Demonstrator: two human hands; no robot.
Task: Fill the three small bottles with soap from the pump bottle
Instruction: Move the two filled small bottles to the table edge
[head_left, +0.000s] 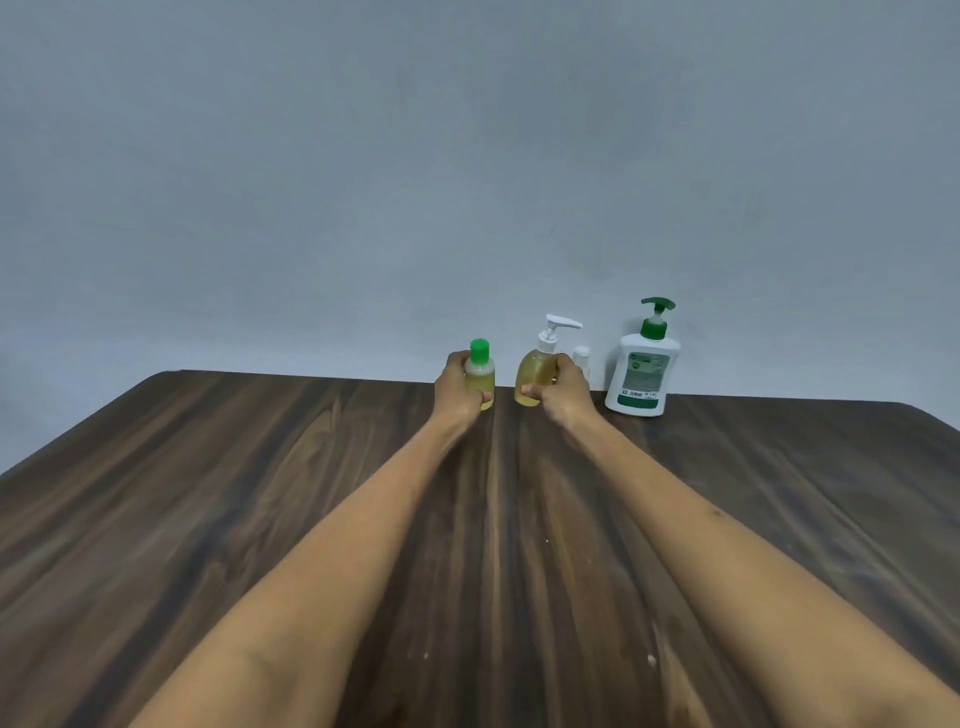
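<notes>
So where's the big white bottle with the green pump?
In the head view, the big white bottle stands at the table's far edge, farthest right, beside the right hand.

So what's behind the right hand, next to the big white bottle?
Behind the right hand a small bottle with a white cap peeks out. Only its cap and shoulder show; the hand covers its body, so its contents cannot be seen.

We are gripping a green-capped small bottle (480, 381) of yellow soap in our left hand (457, 387) and a white-pump small bottle (536, 375) in our right hand (565, 387), both standing at the far edge of the dark wooden worktop (260, 519). A third small bottle (582, 358) is peeking out behind our right hand, beside the white pump bottle (643, 374).
</notes>
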